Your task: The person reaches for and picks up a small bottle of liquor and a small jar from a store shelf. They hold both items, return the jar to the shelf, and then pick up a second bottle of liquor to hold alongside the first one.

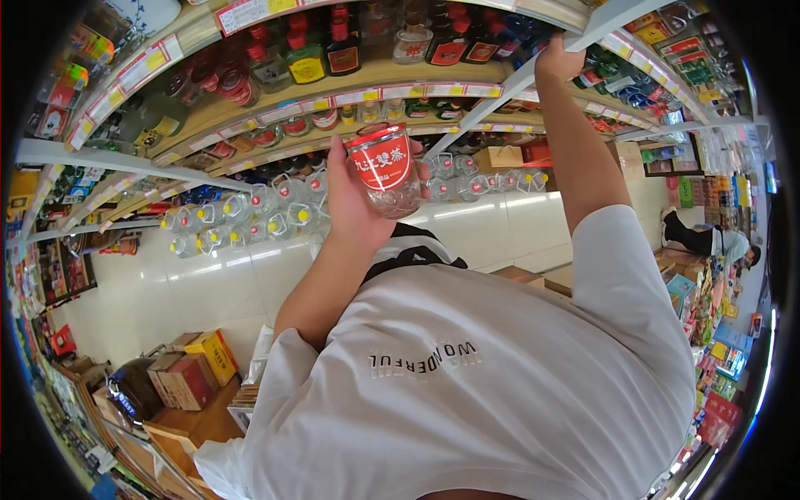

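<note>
My left hand point(358, 196) is wrapped round a small clear glass liquor jar point(385, 171), held upright in front of my body. It has a red lid and a red label with white characters. My right arm stretches up to the shelving, where my right hand point(560, 62) is at a white shelf post point(521, 79), beside dark blue bottles point(527, 32). Its fingers are mostly hidden there, and I cannot tell what they grip. Bottles with red caps point(342, 46) line the wooden shelf point(383, 79) above the jar.
Large clear jugs point(283, 200) with yellow and red caps stand on the tiled floor under the shelves. Cardboard boxes point(179, 379) are stacked at lower left. A person point(717, 242) is in the aisle at far right, near shelves of packaged goods.
</note>
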The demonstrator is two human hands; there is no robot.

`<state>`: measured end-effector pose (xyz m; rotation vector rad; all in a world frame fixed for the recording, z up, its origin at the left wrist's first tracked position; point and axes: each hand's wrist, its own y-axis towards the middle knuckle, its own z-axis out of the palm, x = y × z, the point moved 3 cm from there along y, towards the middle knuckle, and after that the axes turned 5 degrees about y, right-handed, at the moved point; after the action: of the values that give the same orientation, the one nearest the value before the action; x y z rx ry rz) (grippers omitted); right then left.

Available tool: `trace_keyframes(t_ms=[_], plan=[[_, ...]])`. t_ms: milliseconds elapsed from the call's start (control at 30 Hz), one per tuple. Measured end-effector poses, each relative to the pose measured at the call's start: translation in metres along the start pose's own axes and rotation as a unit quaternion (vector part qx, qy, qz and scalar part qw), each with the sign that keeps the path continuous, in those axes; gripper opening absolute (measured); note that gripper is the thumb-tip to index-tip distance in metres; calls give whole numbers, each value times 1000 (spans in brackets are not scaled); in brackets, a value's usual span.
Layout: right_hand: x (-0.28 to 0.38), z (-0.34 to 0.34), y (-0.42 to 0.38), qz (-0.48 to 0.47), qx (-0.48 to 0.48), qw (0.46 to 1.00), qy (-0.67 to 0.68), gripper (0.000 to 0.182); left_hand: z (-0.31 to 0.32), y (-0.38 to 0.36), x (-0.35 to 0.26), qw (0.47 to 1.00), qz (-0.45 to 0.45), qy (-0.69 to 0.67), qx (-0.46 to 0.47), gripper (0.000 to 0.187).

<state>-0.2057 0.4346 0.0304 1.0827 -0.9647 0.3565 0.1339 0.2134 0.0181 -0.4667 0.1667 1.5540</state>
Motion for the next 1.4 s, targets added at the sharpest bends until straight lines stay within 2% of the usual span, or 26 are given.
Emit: trace_keyframes(t_ms=[33,167,267,367,533,900,1033,1267,1400], plan=[[0,1,0,41,6,999,16,38,4,1,2,1000,-6,-5,-1,69],[-9,2,3,82,7,996,33,46,8,3,9,999,-26,-4,-25,66],[-17,2,5,101,15,993,63,43,7,7,14,999,-31,2,-29,64],[-28,3,9,63,16,995,76,38,6,8,17,998,-33,14,-49,63],[-23,2,5,51,26,995,79,39,-2,4,20,993,-36,43,-101,62],[-12,3,6,68,36,997,27,36,3,-3,14,993,-9,41,-110,61],[-21,5,9,53,32,997,54,31,0,5,14,994,-11,31,-104,61],[-32,1,11,38,40,995,86,35,1,19,28,993,-66,33,-96,57],[-20,1,6,56,31,995,76,35,3,25,32,987,-98,44,-121,64]])
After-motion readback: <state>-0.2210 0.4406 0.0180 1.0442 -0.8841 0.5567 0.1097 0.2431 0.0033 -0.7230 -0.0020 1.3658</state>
